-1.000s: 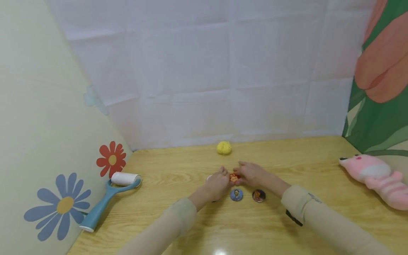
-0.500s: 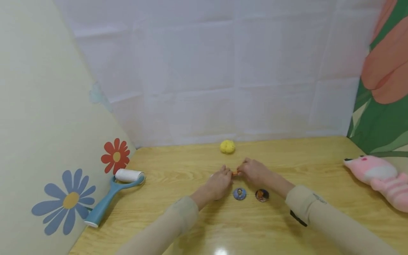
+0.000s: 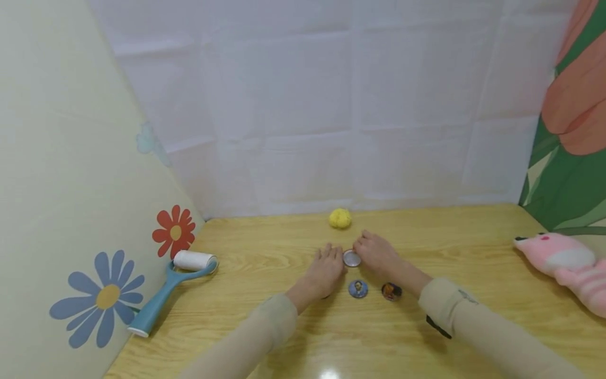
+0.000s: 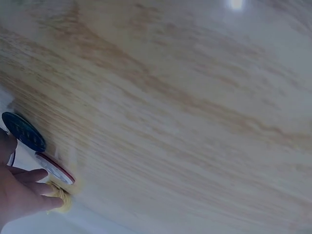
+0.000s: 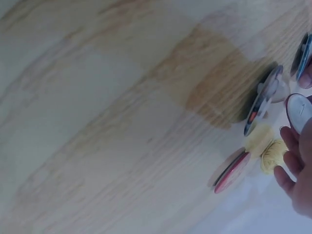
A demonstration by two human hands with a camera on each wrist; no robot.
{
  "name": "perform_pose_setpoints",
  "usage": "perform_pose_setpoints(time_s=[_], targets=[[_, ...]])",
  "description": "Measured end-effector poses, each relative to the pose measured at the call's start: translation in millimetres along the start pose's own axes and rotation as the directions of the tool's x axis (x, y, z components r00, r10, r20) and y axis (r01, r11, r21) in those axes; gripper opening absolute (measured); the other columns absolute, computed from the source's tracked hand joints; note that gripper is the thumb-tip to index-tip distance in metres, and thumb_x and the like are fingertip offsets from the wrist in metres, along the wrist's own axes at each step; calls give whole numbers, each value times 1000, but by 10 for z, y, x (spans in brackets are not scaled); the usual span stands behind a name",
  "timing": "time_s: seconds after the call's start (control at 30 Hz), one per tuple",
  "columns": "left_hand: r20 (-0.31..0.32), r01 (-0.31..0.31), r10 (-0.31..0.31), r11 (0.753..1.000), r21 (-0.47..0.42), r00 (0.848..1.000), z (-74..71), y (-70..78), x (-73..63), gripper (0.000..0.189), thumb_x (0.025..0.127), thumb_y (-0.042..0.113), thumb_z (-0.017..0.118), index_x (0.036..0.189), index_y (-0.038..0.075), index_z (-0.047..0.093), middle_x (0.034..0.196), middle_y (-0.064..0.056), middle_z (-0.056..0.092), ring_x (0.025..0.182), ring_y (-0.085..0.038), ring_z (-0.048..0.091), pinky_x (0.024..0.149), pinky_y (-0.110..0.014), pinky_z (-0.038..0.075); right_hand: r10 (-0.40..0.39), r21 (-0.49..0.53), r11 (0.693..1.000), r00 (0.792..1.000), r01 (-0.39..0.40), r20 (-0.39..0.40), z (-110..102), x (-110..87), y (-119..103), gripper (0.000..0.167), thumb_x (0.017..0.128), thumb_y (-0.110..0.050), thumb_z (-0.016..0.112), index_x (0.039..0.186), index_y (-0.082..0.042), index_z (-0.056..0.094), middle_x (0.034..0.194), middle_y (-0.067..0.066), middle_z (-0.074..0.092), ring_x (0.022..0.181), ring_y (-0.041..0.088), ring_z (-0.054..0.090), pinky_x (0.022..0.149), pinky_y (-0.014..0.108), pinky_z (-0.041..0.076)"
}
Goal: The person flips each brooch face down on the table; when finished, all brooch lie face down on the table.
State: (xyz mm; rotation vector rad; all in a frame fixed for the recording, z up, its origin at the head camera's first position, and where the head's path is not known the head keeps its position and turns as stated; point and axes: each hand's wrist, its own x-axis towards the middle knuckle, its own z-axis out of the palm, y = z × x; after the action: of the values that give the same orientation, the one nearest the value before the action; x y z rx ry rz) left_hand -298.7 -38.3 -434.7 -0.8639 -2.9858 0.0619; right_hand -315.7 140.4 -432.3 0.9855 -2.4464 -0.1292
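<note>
A round pin-back button badge [image 3: 352, 258] shows its silver back between the two hands, and its pin [image 5: 301, 111] appears in the right wrist view. My right hand [image 3: 377, 256] pinches its right side. My left hand [image 3: 324, 271] is at its left edge, with thumb and index finger on either side and the other fingers stretched forward. Nearer me lie a blue badge with a portrait [image 3: 358, 288] and a dark badge with orange [image 3: 391, 291]. The left wrist view shows a dark blue badge [image 4: 24, 131] and a red-rimmed badge [image 4: 54, 168] beside the left hand.
Another red-rimmed badge [image 5: 231, 170] lies by the right hand. Behind the hands sits a yellow yarn ball [image 3: 340, 218]. A blue-handled lint roller [image 3: 163, 295] rests on the left of the wooden table [image 3: 265, 242]; a pink plush toy [image 3: 563, 263] lies on the right.
The badge between the hands has turned over: its red face showed first, then its edge, and now its silver back. Both hands stay close around it, and the view has shifted slightly.
</note>
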Motion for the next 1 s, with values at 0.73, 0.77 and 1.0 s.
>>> perform_pose_setpoints(time_s=[0.73, 0.77, 1.0], targets=[[36, 2, -4, 998, 62, 999, 23, 58, 65, 55, 104, 33, 43, 144, -5, 38, 149, -20, 40, 140, -34, 31, 112, -50, 27, 173, 326, 923, 978, -203, 119, 33, -74, -9, 28, 87, -27, 73, 105, -6, 72, 86, 5, 64, 77, 18, 52, 61, 30, 48], [36, 1, -3, 998, 62, 999, 26, 50, 68, 55, 104, 34, 43, 143, -4, 38, 148, -20, 40, 140, -34, 31, 112, -50, 28, 170, 340, 918, 976, -206, 134, 32, -78, -2, 31, 86, -29, 74, 107, -6, 72, 85, 4, 62, 77, 17, 50, 60, 28, 46], [36, -5, 4, 1000, 26, 999, 22, 40, 78, 54, 103, 36, 45, 141, -2, 43, 147, -22, 41, 140, -36, 32, 111, -50, 30, 152, 373, 904, 974, -207, 171, 20, -113, 21, 38, 85, -32, 75, 111, -5, 71, 83, 1, 57, 77, 15, 46, 58, 27, 42]])
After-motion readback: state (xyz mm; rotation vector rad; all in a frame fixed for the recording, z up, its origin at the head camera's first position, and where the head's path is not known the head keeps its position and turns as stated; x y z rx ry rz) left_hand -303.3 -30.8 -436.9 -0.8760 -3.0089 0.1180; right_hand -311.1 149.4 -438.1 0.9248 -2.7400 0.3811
